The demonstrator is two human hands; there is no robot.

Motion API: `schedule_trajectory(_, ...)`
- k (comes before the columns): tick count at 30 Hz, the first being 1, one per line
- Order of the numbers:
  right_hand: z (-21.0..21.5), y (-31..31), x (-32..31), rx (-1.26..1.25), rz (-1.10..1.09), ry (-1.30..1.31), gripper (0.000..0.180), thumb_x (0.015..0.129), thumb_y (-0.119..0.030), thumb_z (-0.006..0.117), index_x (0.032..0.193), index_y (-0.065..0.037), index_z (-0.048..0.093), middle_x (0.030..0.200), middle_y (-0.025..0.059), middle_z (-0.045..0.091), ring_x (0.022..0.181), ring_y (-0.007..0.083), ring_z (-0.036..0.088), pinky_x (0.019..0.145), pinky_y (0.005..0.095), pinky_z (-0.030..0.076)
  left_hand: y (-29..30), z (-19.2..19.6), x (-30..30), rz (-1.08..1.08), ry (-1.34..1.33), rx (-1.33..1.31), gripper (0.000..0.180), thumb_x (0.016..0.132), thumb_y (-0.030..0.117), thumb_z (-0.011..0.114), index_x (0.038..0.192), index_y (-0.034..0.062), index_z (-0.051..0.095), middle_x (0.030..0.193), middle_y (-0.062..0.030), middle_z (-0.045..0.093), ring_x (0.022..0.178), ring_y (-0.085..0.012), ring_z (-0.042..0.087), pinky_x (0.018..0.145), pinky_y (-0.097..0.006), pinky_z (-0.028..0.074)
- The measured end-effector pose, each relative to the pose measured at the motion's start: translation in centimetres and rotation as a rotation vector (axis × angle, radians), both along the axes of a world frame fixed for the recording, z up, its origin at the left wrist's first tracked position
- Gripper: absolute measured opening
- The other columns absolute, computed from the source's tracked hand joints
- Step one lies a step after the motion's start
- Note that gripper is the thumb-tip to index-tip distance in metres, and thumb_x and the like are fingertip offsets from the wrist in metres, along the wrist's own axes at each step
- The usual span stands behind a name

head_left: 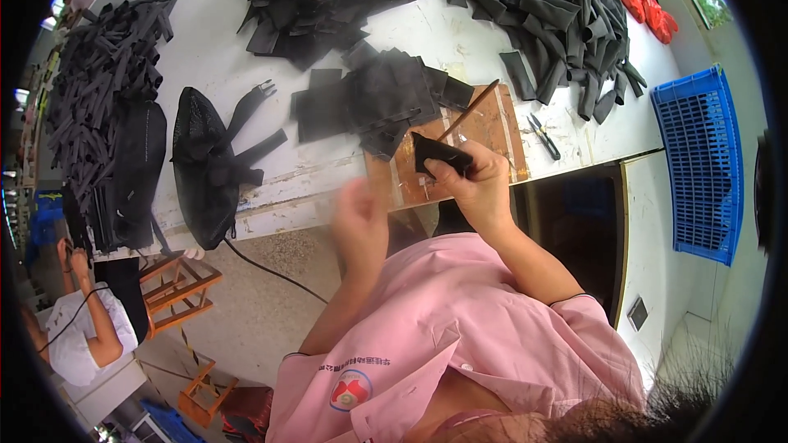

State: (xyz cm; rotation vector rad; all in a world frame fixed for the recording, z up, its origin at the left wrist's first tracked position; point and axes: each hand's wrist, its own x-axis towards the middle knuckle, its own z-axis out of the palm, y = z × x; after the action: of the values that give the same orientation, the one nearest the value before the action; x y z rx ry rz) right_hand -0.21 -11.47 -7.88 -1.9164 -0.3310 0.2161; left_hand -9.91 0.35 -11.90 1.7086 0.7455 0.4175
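My right hand point(480, 187) grips a small black fabric piece point(442, 157), thumb on top, over the near edge of the table. A thin brown stick point(472, 108) slants up and right from the fabric piece; whether it touches the fabric I cannot tell. Beneath lies a worn brown wooden board point(502, 133). My left hand point(361, 209) is raised to the left of the board, its fingers smeared by motion. Just beyond the board is a loose stack of flat black fabric pieces point(369, 98).
Black fabric heaps point(328, 0) and folded black tubes point(558, 12) cover the far table. Pliers-like tool point(544, 137) lies right of the board. A black mesh bag with straps point(201, 164) sits left. A blue crate point(702, 164) stands right. Another person point(90, 328) works at far left.
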Motion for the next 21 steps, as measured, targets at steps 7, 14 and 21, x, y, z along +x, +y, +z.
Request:
schedule_trajectory(7, -0.3, -0.6, -0.6, -0.298, 0.017, -0.434, 0.023, 0.054, -0.012, 0.071, 0.059, -0.004, 0.050, 0.060, 0.0079, 0.048, 0.054, 0.0254, 0.051, 0.047, 0.0345, 0.040, -1.9, 5.3, 2.6, -0.203, -0.256, -0.233, 0.014, 0.078, 0.006, 0.061, 0.086, -0.0024, 0.052, 0.072, -0.0012, 0.053, 0.061, -0.0037, 0.047, 0.055, -0.016, 0.039)
schedule_trajectory(14, -0.6, -1.2, -0.6, -0.408, 0.030, -0.552, 0.022, 0.053, -0.011, 0.068, 0.059, -0.005, 0.049, 0.062, 0.0064, 0.047, 0.059, 0.0252, 0.052, 0.048, 0.0343, 0.041, -2.0, 4.8, 2.9, -0.188, -0.077, -0.476, 0.013, 0.078, 0.010, 0.061, 0.083, -0.0009, 0.056, 0.067, -0.0024, 0.057, 0.050, -0.0042, 0.049, 0.044, -0.016, 0.038)
schedule_trajectory(21, -0.7, -1.8, -0.4, -0.401, 0.175, -0.501, 0.025, 0.058, -0.017, 0.070, 0.064, -0.004, 0.049, 0.066, 0.0080, 0.049, 0.062, 0.0267, 0.053, 0.051, 0.0362, 0.043, -1.8, 3.5, 3.0, -0.173, -0.134, -0.653, 0.011, 0.079, 0.008, 0.060, 0.083, -0.0014, 0.056, 0.066, -0.0028, 0.058, 0.048, -0.0043, 0.047, 0.042, -0.016, 0.036)
